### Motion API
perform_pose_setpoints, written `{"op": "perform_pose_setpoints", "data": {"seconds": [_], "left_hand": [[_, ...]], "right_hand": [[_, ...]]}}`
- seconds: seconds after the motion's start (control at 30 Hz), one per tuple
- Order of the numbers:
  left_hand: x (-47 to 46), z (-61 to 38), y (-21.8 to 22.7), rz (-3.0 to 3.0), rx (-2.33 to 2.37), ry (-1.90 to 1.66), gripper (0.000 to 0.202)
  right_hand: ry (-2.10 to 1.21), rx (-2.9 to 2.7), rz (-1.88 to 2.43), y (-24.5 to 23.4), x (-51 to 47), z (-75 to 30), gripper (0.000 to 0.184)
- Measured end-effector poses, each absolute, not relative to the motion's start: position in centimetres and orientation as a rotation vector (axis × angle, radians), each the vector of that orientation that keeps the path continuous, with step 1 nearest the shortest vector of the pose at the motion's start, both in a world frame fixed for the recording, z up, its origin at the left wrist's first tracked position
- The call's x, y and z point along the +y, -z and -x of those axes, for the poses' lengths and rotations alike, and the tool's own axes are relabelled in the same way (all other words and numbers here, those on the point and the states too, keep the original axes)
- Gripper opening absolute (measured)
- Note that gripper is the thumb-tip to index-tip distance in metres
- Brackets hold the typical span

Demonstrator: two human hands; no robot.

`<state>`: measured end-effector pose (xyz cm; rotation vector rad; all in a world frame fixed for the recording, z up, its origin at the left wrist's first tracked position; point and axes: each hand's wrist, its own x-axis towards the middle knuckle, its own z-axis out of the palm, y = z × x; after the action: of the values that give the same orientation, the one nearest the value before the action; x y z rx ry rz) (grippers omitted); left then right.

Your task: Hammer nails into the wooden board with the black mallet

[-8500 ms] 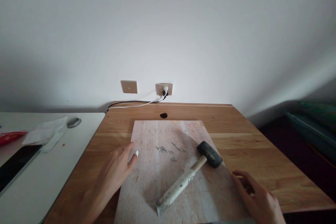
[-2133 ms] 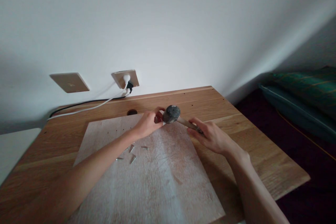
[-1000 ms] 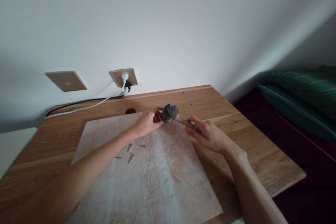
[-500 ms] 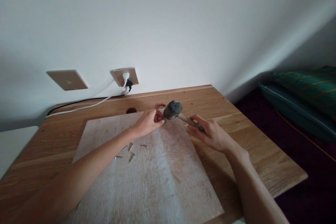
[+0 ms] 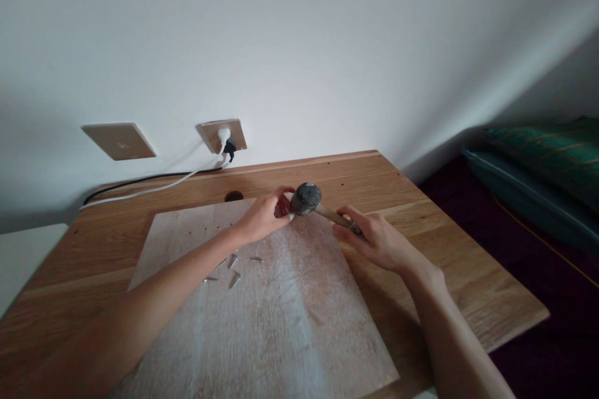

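My right hand (image 5: 374, 237) grasps the handle of the mallet (image 5: 307, 199), fingers wrapped around it. The mallet is positioned above the far right part of the board (image 5: 271, 324), which lies flat on the table (image 5: 444, 249), its far edge set just in from the table's far edge.

Alignment: the long axis of the handle runs from my right hand leftward and toward the table's far edge. The mallet head is at the far-left end, directly beside the fingertips of my left hand (image 5: 264, 218). The left hand is therefore nearer the head; the right hand is at the handle end only. Contact between head and fingertips cannot be confirmed from this view.

My left hand is curled, thumb and fingers close together, near the board's far edge. Whether it grips anything cannot be told; the head covers the tips.

Loose nails (image 5: 235, 280) lie on the board, on the near side of my left wrist.
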<state>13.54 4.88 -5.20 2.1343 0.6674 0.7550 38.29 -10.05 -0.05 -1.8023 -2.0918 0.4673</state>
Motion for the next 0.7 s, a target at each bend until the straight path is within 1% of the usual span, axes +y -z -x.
{"op": "perform_pose_setpoints", "data": {"seconds": [0.33,0.7], "left_hand": [[4.93,-13.47,5.25,-2.135,0.680,-0.743,0.047],[4.91,-13.45,5.08,-2.130,0.677,-0.740,0.048]], "right_hand": [[-0.463,-2.097,1.791,0.16,-10.04,-38.27,0.030],[-0.444,-2.098,1.774,0.10,-10.11,-38.35,0.029]]}}
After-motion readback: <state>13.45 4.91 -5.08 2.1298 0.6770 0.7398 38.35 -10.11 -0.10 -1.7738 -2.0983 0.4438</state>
